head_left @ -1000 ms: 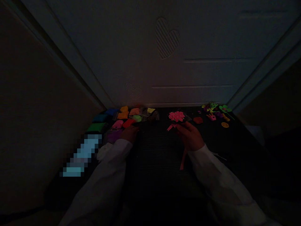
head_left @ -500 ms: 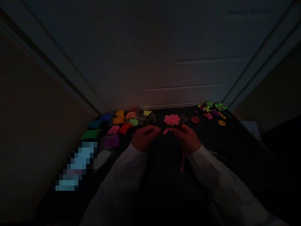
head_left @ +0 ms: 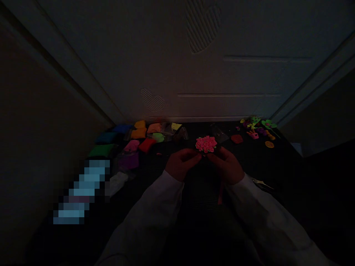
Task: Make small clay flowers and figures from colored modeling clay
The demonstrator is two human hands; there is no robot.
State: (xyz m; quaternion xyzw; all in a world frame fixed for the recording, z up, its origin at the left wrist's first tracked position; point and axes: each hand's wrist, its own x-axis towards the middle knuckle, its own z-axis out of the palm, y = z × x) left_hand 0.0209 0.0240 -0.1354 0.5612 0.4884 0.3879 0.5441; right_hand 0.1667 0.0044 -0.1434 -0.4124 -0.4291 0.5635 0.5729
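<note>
In the head view, the left hand and right hand meet low at the pink bouquet, which sits flowers up between them; the fingers of both are closed on its dark lower edge, thumbs nearest the wearer. A pink strip hangs below the right fingers. Beyond those fingers, to the right, lie a red lump, a yellow disc and a green flower; scissors rest beside the right cuff. Left of the left fingers, the dark worktop carries red, purple and green packs.
</note>
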